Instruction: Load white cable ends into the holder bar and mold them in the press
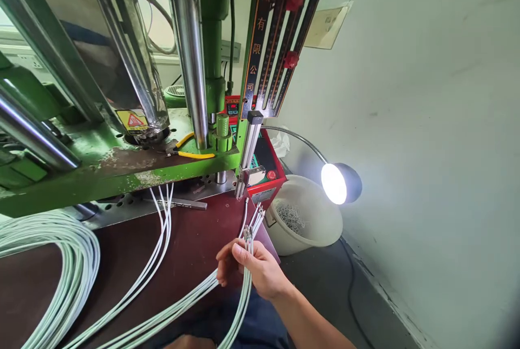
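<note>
L hand (189, 342): apparent sliver at bottom edge, 6–7 o'clock; grip can't be told. R hand (260, 270), 6 o'clock: grip closed round white cables (245, 297), metal end fittings (247, 234) up twd 12, at worktop (195, 243) edge. Cable coil (79, 262) at 8 o'clock; separate strands (167, 223) reach under green press (190, 168), 10–11 o'clock. Step, as judged: gathering ends. Rec.: pinch just below fittings, level tips, keep tails uncrossed.

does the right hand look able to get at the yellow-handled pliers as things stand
Probably not right now: the right hand is gripping white cables. Otherwise the way looks free, as the pliers lie uncovered on the green ledge.
</note>
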Motion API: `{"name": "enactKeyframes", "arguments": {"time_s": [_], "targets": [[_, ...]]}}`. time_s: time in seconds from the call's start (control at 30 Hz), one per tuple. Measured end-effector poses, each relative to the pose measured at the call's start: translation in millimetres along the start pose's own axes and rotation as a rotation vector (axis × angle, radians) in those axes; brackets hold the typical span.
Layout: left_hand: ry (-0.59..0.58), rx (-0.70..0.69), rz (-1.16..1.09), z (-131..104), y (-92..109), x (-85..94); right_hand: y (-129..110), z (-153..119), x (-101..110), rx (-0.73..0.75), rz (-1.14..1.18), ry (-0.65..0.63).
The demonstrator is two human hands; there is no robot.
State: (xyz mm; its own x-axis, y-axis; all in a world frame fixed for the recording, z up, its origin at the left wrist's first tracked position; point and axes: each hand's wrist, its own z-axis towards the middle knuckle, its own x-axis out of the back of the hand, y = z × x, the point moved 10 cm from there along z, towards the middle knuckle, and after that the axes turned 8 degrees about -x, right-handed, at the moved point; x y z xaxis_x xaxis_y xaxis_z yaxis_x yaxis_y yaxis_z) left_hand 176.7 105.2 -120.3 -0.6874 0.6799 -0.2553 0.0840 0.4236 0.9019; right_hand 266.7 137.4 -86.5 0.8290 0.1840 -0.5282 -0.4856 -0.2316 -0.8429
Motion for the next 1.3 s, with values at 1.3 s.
{"name": "enactKeyframes", "arguments": {"time_s": [1.3], "targets": [[0.244,-0.211,-0.546,37,-3,-30.1,-39,80,-38,0.024,-1.493,-0.112]]}}
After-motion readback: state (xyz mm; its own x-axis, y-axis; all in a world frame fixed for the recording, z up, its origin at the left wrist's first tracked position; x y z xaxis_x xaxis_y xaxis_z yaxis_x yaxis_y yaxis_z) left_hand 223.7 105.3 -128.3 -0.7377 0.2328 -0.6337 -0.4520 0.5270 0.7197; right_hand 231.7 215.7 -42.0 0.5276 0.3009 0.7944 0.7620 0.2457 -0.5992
